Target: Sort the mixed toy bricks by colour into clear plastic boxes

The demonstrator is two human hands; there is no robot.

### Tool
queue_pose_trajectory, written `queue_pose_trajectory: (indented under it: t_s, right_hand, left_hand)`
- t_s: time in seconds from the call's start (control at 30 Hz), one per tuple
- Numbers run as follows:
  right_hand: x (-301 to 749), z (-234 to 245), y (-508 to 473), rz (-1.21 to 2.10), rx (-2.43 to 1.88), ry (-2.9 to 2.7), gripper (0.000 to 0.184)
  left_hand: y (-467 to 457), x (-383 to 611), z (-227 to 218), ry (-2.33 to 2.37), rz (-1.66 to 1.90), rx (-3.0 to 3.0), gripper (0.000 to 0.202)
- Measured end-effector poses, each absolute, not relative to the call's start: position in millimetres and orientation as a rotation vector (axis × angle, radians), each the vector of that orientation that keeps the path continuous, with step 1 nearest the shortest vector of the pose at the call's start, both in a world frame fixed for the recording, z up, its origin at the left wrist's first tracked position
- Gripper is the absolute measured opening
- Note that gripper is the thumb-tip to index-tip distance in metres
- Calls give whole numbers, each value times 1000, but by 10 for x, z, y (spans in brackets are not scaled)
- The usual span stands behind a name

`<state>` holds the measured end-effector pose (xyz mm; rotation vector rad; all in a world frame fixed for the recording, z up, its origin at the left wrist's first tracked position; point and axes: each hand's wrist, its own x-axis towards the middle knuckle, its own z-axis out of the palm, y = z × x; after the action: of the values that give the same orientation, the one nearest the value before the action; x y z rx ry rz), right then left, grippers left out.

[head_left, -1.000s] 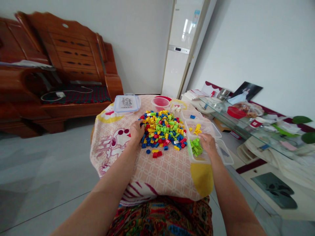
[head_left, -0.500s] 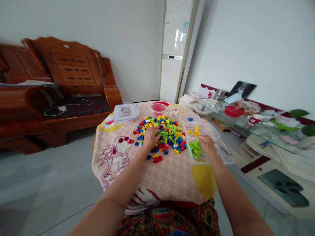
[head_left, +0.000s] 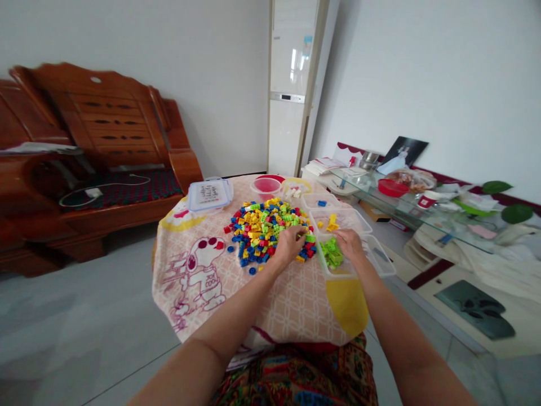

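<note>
- The left hand (head_left: 291, 246) is at the right side of the mixed brick pile (head_left: 257, 231), thumb and fingertips pinching a green brick (head_left: 310, 238).
- The right hand (head_left: 350, 246) is over the clear plastic trays (head_left: 347, 269), fingers bent near the divider between the yellow and green sections; whether it grips anything cannot be told.
- The green bricks (head_left: 331, 255) lie in the front section, just below the right fingertips.
- The yellow bricks (head_left: 332, 223) sit in the section behind, and a blue brick (head_left: 322, 203) in the farthest.
- The pile lies mid-table on a patterned cloth (head_left: 291, 304), left of the trays.
- A pink bowl (head_left: 266, 185) stands behind the pile, a blue-rimmed box (head_left: 210, 193) to its left.
</note>
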<state>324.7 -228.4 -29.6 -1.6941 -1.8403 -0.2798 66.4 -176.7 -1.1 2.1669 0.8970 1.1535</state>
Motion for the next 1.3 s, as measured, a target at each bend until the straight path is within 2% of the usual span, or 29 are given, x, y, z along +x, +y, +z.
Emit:
queue_pose_trajectory:
  t_s: [0.2, 0.37, 0.43, 0.67, 0.8, 0.9, 1.0, 1.07, 1.2, 1.3]
  right_hand:
    - [3225, -264, -2312, -253, -1624, -1838, 31]
    - [3292, -207, -2381, -154, -1589, -1861, 39]
    - [3286, -179, -2454, -145, -1553, -1839, 40]
    - [2779, -114, -2678, -109, -1604, -1910, 18]
    - [2662, -110, -2734, -92, -1789, -2020, 18]
    - [2835, -129, -2826, -207, -2003, -1939, 19]
    - [3030, -145, -2893, -337, -2020, -1785, 20]
    - [3091, -154, -2881, -363, -1913, -1774, 25]
    - [3089, -217, -2770, -306, -1762, -1939, 49]
    - [3098, -301, -2710, -303, -1763, -1993, 55]
  left_hand:
    - [-1939, 1126, -126, 722, 1115, 2152, 35]
    - [-1974, 1001, -273, 480, 1067, 2300, 23]
    - [-1988, 952, -319, 418, 1042, 2295, 25]
    - [-1999, 946, -400, 475, 1079, 2166, 51]
    - [-1991, 947, -417, 503, 1090, 2159, 51]
    - [-1985, 947, -420, 508, 1083, 2168, 51]
    - [-1983, 952, -416, 516, 1082, 2173, 50]
    - [-1982, 954, -414, 527, 1095, 2173, 49]
    - [-1984, 957, -423, 547, 1114, 2174, 51]
    - [-1989, 961, -427, 544, 1107, 2205, 48]
